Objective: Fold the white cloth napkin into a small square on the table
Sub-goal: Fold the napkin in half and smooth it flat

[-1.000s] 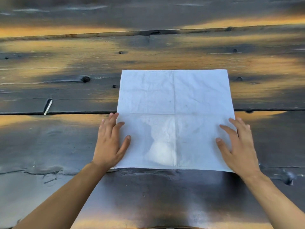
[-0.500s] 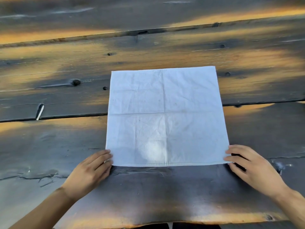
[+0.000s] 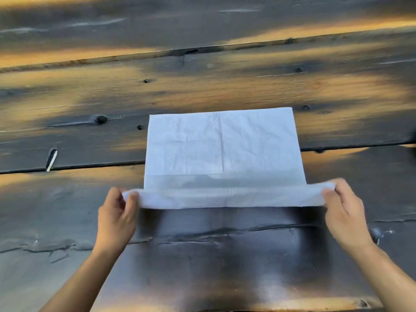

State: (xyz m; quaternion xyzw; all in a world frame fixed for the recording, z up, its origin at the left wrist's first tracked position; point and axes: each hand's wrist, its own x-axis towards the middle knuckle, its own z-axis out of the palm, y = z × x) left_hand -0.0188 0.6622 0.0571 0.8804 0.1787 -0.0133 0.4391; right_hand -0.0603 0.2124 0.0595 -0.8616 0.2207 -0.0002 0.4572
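Both hands pinch the near corners of the white cloth napkin (image 3: 222, 149): the left hand (image 3: 117, 215) has its thumb and fingers closed on the near left corner, and the right hand (image 3: 344, 210) clamps the near right corner the same way, so the near edge is lifted off the wood and stretched taut between them. By size, the dark wooden table (image 3: 202, 255) comes first, its wide weathered planks filling the whole view, streaked with warm orange light across the far boards and glossy and dark close to the person. Next comes the napkin, lying near the middle of the table; its far part rests flat across the gap between two planks, crossed by old fold creases, while the raised near strip curls up and casts a shadow on the cloth just behind it. Two bare forearms reach in from the bottom corners of the view. Smaller still, a pale sliver (image 3: 51, 159) sits stuck in the plank gap well to the left of the napkin, and a dark knot (image 3: 100, 119) marks the board beyond it.
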